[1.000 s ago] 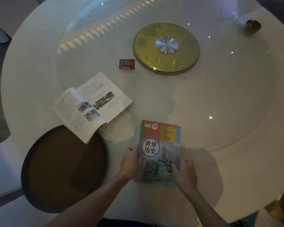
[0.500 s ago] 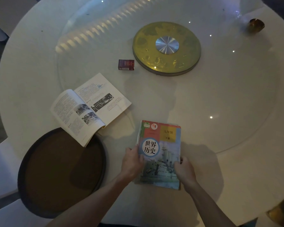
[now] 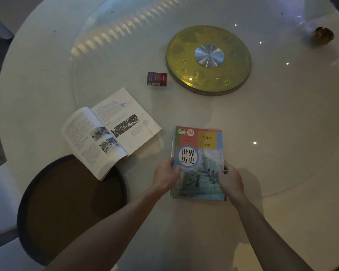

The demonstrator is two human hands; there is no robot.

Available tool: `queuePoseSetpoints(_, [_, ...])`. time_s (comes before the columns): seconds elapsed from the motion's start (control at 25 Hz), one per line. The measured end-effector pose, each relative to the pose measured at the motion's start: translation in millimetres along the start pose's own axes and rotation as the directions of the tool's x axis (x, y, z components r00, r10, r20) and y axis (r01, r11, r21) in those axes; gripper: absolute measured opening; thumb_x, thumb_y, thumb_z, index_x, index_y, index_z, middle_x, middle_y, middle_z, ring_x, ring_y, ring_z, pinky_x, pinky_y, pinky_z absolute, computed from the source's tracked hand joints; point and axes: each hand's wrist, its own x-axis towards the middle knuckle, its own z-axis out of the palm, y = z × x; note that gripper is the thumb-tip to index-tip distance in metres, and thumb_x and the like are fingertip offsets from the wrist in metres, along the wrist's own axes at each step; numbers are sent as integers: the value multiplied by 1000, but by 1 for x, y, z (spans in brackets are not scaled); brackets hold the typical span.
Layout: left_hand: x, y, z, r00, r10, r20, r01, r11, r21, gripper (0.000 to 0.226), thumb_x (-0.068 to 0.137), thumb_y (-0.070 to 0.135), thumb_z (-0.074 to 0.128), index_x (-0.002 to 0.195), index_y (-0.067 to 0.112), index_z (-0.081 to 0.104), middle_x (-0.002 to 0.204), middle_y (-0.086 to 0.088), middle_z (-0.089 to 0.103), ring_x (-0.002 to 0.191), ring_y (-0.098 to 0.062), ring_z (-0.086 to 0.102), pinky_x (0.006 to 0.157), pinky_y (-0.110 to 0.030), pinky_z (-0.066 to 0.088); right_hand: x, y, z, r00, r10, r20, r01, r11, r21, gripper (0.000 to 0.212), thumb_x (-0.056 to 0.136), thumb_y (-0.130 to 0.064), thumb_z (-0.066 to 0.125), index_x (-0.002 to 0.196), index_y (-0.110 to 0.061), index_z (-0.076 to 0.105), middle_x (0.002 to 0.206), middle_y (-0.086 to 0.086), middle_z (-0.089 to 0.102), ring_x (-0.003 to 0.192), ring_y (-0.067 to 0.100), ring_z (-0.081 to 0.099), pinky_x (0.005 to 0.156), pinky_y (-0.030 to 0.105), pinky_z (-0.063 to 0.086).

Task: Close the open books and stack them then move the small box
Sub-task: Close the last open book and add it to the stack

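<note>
Dim light is falling across the round white table (image 3: 282, 173) where you are working. You are pinching the closed book (image 3: 199, 163) by its two long edges, left hand (image 3: 165, 176) on the spine side, right hand (image 3: 230, 180) on the other. Its long axis is running straight away from you. Up and to the left of your grip, nearer your left hand, the open book (image 3: 111, 132) is lying face up, angled and overhanging the dark tray (image 3: 27, 202). Beyond it, further from your grip, the small box (image 3: 157, 79) is sitting just beside the gold disc (image 3: 208, 59).
</note>
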Motion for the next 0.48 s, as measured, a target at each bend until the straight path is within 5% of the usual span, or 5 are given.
queuePoseSetpoints(0.12, [5, -8, -18, 1000, -18, -25, 18, 1000, 15, 37, 94, 25, 58, 128, 16, 67, 111, -5, 76, 92, -18, 70, 77, -31, 58, 7, -5, 1, 1000, -24, -16, 19, 958, -287, 35, 99, -36, 46, 91, -9, 65, 89, 17, 70, 81, 36, 66, 73, 42, 56])
queuePoseSetpoints(0.2, [11, -19, -41, 994, -42, -101, 41, 999, -11, 44, 94, 29, 61, 135, 15, 63, 115, -4, 75, 98, -16, 70, 86, -34, 58, 9, -19, -2, 994, -76, -72, 35, 890, -455, 36, 97, -34, 49, 106, -4, 67, 105, 23, 66, 98, 41, 64, 83, 44, 54])
queuePoseSetpoints(0.36, [22, -47, -110, 939, -109, -328, 66, 988, -138, 42, 92, 34, 63, 130, 16, 65, 111, -1, 73, 96, -16, 69, 89, -41, 59, 24, -102, 15, 954, -300, -14, 275, 891, -360, 41, 96, -30, 57, 129, -6, 62, 126, 22, 58, 118, 41, 57, 97, 46, 49])
queuePoseSetpoints(0.48, [26, -68, -163, 877, -160, -453, 66, 974, -216, 49, 91, 38, 64, 135, 16, 60, 120, -4, 67, 104, -16, 66, 88, -33, 54, 35, -180, 49, 886, -433, 166, 464, 831, -307, 51, 96, -32, 62, 139, -5, 58, 134, 21, 61, 124, 36, 58, 103, 43, 46])
